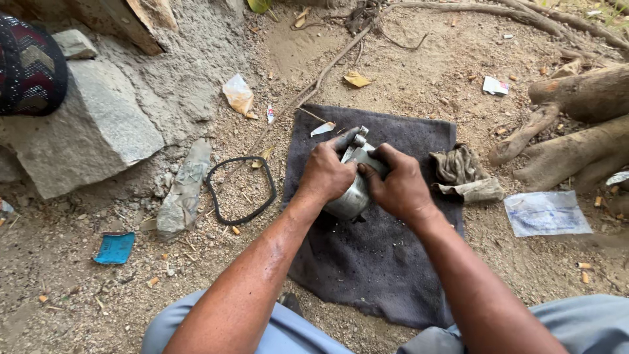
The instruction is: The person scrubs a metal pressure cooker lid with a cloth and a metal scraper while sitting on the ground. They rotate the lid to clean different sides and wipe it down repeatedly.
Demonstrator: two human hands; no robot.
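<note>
Both hands are clamped on the same piece here: the left hand [325,172] wraps over the top of a rounded metal housing [347,200], fingers curled shut on it, and the right hand [398,187] pinches a grey strip or tool [367,156] against its upper end. Can't tell exactly what that strip is, the fingers cover most of it.

The housing sits just above the middle of a dark grey cloth [373,249] spread on the dirt. Its long axis looks tilted, the fat round end down and near-left, the narrower fitting end [359,136] pointing up and away to the far side.

What I'd worry about: greasy fingers on smooth metal, so it could slip and roll off the cloth into the sand, and grit inside would be bad news. Small bits could vanish in that dirt too.

Around it: a black rubber ring [240,190] to the left, a crumpled rag [464,172] to the right, and a big stone [85,131] at the far left.
</note>
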